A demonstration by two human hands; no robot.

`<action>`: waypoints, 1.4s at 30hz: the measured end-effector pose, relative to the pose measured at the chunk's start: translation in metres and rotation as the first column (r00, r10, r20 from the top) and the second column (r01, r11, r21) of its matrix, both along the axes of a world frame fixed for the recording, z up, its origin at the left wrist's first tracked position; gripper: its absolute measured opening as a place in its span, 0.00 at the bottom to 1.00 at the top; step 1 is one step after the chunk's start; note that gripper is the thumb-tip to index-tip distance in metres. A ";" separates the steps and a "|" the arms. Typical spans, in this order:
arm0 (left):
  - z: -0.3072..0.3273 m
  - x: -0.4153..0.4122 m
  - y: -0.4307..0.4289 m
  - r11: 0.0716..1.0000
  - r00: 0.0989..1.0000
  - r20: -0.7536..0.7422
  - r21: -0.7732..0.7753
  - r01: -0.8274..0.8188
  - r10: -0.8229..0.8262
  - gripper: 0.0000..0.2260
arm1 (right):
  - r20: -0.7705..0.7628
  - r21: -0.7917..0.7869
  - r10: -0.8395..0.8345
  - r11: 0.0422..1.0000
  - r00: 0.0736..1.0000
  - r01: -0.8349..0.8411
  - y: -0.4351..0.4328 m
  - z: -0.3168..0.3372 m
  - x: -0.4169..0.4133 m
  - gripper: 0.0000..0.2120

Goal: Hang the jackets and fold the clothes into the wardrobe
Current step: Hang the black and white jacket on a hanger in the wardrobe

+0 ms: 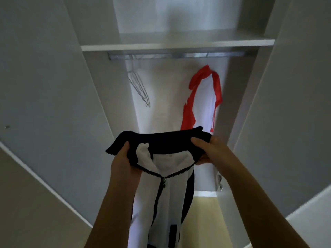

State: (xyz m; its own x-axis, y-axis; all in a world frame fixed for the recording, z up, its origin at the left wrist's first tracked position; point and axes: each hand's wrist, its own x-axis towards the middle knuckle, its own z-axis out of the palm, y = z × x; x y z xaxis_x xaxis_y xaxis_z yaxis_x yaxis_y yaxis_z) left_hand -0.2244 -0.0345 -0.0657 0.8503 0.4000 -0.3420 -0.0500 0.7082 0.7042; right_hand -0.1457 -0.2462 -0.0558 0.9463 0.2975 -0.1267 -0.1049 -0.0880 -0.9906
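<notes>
I hold a white jacket with a dark navy collar and zipper (164, 176) up in front of the open wardrobe. My left hand (123, 161) grips the collar's left side and my right hand (209, 149) grips its right side. The jacket's body hangs down between my forearms. A red and white jacket (204, 99) hangs from the metal rail (175, 55) at the right. Empty wire hangers (140, 88) hang at the rail's left end.
A white shelf (177, 44) runs above the rail. The wardrobe's left door (44, 104) and right door (290, 113) stand open on either side. The wardrobe floor (204, 208) shows pale yellow below the jacket.
</notes>
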 end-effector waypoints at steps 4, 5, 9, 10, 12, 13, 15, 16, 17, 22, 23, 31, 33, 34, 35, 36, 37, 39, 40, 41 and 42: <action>-0.002 0.043 0.027 0.984 0.981 -0.079 -0.002 -0.176 0.175 0.16 | -0.019 -0.068 0.180 0.981 0.983 -0.181 0.043 -0.006 0.090 0.04; -0.004 0.053 0.031 0.979 0.973 -0.112 -0.010 -0.202 0.200 0.17 | -0.021 -0.096 0.198 0.975 0.980 -0.199 0.053 -0.008 0.109 0.04; -0.016 0.085 0.045 0.947 0.929 -0.196 -0.004 -0.320 0.313 0.14 | -0.052 -0.270 0.292 0.917 0.955 -0.295 0.088 -0.024 0.171 0.05; -0.020 0.095 0.050 0.941 0.923 -0.200 -0.006 -0.338 0.330 0.13 | -0.066 -0.303 0.315 0.898 0.947 -0.320 0.096 -0.028 0.186 0.05; -0.025 0.119 0.062 0.937 0.918 -0.208 -0.023 -0.349 0.337 0.12 | -0.110 -0.353 0.349 0.862 0.931 -0.364 0.114 -0.035 0.216 0.05; -0.027 0.130 0.068 0.934 0.916 -0.208 -0.029 -0.357 0.343 0.12 | -0.138 -0.359 0.353 0.853 0.925 -0.379 0.124 -0.037 0.230 0.05; -0.030 0.151 0.080 0.931 0.912 -0.216 -0.032 -0.365 0.350 0.11 | -0.173 -0.357 0.330 0.857 0.928 -0.372 0.145 -0.040 0.254 0.08; -0.030 0.162 0.085 0.934 0.916 -0.216 -0.041 -0.354 0.337 0.11 | -0.165 -0.359 0.305 0.867 0.938 -0.345 0.158 -0.039 0.267 0.09; -0.030 0.173 0.090 0.940 0.923 -0.217 -0.057 -0.337 0.318 0.12 | -0.142 -0.361 0.272 0.881 0.952 -0.305 0.170 -0.038 0.280 0.10; -0.027 0.225 0.118 0.939 0.932 -0.206 -0.111 -0.325 0.298 0.13 | 0.007 -0.408 0.105 0.908 0.994 -0.092 0.231 -0.036 0.348 0.13; -0.027 0.235 0.125 0.940 0.933 -0.206 -0.114 -0.321 0.294 0.14 | 0.015 -0.421 0.080 0.905 0.997 -0.066 0.244 -0.037 0.361 0.14; -0.045 0.277 0.175 0.958 0.941 -0.268 -0.141 -0.249 0.205 0.17 | 0.054 -0.439 0.108 0.896 0.993 -0.073 0.304 -0.054 0.411 0.10; -0.049 0.283 0.185 0.960 0.941 -0.281 -0.151 -0.238 0.189 0.17 | 0.088 -0.428 0.079 0.903 0.993 -0.034 0.307 -0.056 0.414 0.08; -0.050 0.286 0.189 0.961 0.941 -0.286 -0.153 -0.231 0.181 0.17 | 0.095 -0.403 0.055 0.915 0.994 -0.013 0.307 -0.057 0.415 0.06; -0.051 0.288 0.191 0.962 0.942 -0.287 -0.153 -0.227 0.176 0.17 | 0.098 -0.368 0.027 0.930 0.995 0.011 0.308 -0.057 0.416 0.06; -0.051 0.290 0.193 0.963 0.943 -0.285 -0.151 -0.223 0.173 0.17 | 0.107 -0.334 -0.001 0.942 0.994 0.036 0.308 -0.056 0.416 0.06; -0.051 0.292 0.194 0.964 0.942 -0.285 -0.148 -0.223 0.174 0.16 | 0.136 -0.314 -0.025 0.947 0.990 0.067 0.308 -0.054 0.417 0.07; -0.051 0.294 0.197 0.963 0.942 -0.289 -0.152 -0.223 0.172 0.16 | 0.257 -0.319 -0.067 0.936 0.964 0.150 0.306 -0.048 0.418 0.09; -0.051 0.294 0.198 0.963 0.942 -0.290 -0.153 -0.222 0.171 0.16 | 0.316 -0.323 -0.079 0.928 0.946 0.186 0.306 -0.044 0.418 0.10; -0.053 0.294 0.200 0.963 0.940 -0.293 -0.149 -0.225 0.174 0.16 | 0.355 -0.318 -0.091 0.924 0.930 0.212 0.305 -0.040 0.416 0.11; -0.054 0.294 0.200 0.963 0.938 -0.298 -0.145 -0.226 0.175 0.16 | 0.380 -0.300 -0.109 0.925 0.919 0.234 0.304 -0.036 0.413 0.11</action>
